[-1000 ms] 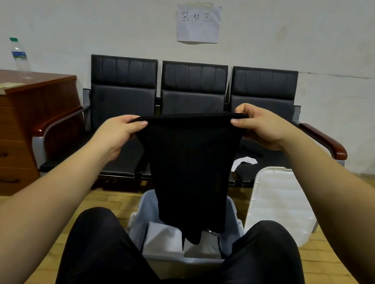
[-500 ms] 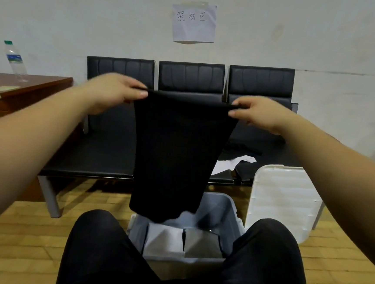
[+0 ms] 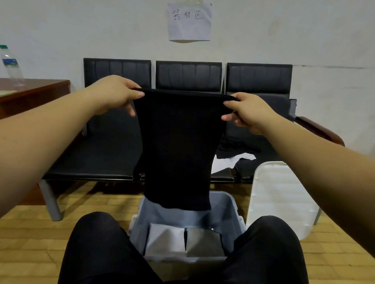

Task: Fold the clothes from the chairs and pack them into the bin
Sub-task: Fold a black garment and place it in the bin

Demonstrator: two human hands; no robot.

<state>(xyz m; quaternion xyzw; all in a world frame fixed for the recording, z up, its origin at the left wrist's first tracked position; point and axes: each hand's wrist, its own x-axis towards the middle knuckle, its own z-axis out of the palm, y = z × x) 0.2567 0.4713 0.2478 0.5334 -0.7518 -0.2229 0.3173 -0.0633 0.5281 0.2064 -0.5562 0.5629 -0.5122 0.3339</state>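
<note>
A black garment (image 3: 178,150) hangs folded in front of me, stretched between both hands at chest height. My left hand (image 3: 116,94) pinches its top left corner and my right hand (image 3: 244,111) pinches its top right corner. Its lower edge hangs just above the open grey bin (image 3: 230,211) between my knees. Two folded pieces lie inside the bin: a white one (image 3: 165,239) and a grey one (image 3: 204,241). On the right seat of the black chairs (image 3: 103,155) lie more clothes, black (image 3: 238,146) and white (image 3: 230,160).
The bin's white lid (image 3: 279,195) leans upright at the right of the bin. A wooden desk (image 3: 25,98) with a plastic bottle (image 3: 10,65) stands at the left. My black-trousered knees (image 3: 109,248) flank the bin. A paper note (image 3: 189,20) hangs on the wall.
Both hands lifted the garment higher, the left one rising to level its top edge. Its lower end came up out of the bin and now hangs above it.
</note>
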